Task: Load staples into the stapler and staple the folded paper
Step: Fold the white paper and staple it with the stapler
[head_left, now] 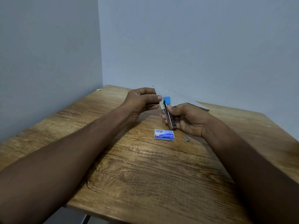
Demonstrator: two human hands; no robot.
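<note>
Both hands are raised just above a wooden surface (pixel 145 175) that sits in the corner of two pale walls. The right hand (pixel 189 118) is closed around a small stapler (pixel 169 115), thumb pressed on its upper side and fingers curled beneath; the stapler stands nearly upright, its metal body tilted slightly with the blue plastic end (pixel 167 101) pointing up and away from the person. The left hand (pixel 142 99) is pinched shut, thumb against the fingers, on the near edge of a sheet of white paper (pixel 176 97), which runs from that hand behind the stapler's blue end and off to the right, where a dark-edged corner of it shows low over the surface (whether the sheet is folded cannot be read from this angle). The stapler's top end lies just beside the left thumb, close against the paper's held edge; whether its mouth is actually over the paper cannot be told. Below the hands, flat on the surface, lies a small blue and white staple box (pixel 164 134), and just to its right, apart from it, a short loose strip of staples (pixel 186 139). A small yellow scrap (pixel 99 89) lies at the far left edge of the surface by the wall.
</note>
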